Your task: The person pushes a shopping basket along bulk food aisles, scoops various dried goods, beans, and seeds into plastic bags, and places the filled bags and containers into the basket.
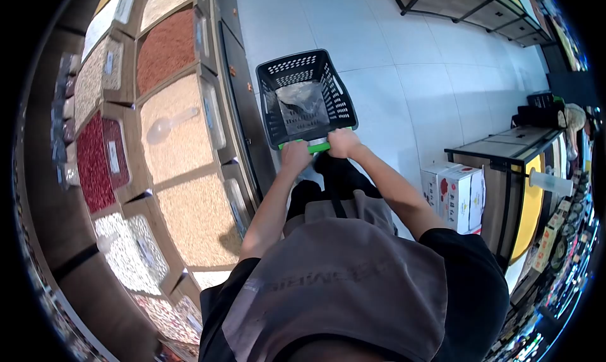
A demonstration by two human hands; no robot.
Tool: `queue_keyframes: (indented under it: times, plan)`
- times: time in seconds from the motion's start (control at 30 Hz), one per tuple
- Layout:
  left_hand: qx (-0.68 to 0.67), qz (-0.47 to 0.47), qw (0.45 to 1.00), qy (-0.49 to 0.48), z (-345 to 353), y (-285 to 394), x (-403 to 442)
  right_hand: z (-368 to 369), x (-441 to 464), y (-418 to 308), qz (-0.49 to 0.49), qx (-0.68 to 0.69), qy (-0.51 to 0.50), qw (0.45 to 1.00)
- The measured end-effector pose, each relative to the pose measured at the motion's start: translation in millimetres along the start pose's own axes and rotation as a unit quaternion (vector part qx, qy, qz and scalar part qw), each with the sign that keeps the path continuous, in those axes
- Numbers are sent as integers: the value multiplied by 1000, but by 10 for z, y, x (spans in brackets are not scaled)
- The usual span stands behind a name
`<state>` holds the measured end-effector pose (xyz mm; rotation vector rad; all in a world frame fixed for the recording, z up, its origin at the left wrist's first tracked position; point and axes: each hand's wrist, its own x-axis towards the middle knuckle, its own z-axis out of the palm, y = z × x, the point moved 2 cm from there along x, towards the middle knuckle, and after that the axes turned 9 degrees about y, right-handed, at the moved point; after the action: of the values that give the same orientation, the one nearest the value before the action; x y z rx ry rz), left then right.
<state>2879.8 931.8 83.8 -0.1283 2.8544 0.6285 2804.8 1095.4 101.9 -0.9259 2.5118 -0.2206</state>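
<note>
A dark plastic basket [269,112] with slotted sides stands in front of my body, with a clear plastic bag [307,98] lying inside it. Along its near edge runs a green handle [320,147]. My left hand [295,156] is wrapped round the left part of that handle. Round its right part my right hand [343,143] is closed. Whatever carries the basket underneath is hidden.
Bins of grain and beans line the left side, with a clear scoop [165,128] on pale grain [177,150]. At right are a printed carton [454,196], a low display unit [505,144] and another person's arm [573,141]. Shelving [473,11] stands at the upper right.
</note>
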Motion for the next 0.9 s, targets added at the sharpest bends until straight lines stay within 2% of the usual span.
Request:
queue_keyframes:
  times: [0.1, 0.13, 0.23, 0.27, 0.33, 0.43, 0.5, 0.57, 0.67, 0.73, 0.9]
  plan:
    - [29, 22, 999, -36, -180, -136, 436, -248, 387, 38, 2, -9, -19, 1000]
    - [27, 4, 995, -93, -233, -186, 604, -244, 518, 63, 5, 2, -12, 1000]
    - [-13, 54, 997, -48, -519, -181, 881, -394, 843, 201, 0, 1, 7, 1000]
    - [-10, 28, 998, -61, -597, -202, 976, -431, 958, 212, -7, 10, 19, 1000]
    - [-13, 35, 999, -38, -720, -271, 1268, -618, 1309, 312, -26, 10, 37, 999]
    - [-15, 23, 999, -18, -831, -447, 1650, -781, 1686, 379, 0, 41, 56, 998]
    - [22, 7, 996, -90, -871, -519, 2016, -919, 1955, 450, 7, 25, 56, 998]
    - [28, -2, 998, -54, -948, -555, 2247, -988, 2215, 538, -3, 27, 37, 999]
    - [33, -19, 996, -79, -1134, -664, 2682, -1188, 2572, 603, 12, 18, 25, 999]
    - [47, 28, 992, -117, -1251, -764, 2956, -1332, 2822, 644, 16, 10, 11, 1000]
    - [22, 49, 992, -111, -1494, -1007, 3706, -1570, 3530, 840, 37, 8, 13, 999]
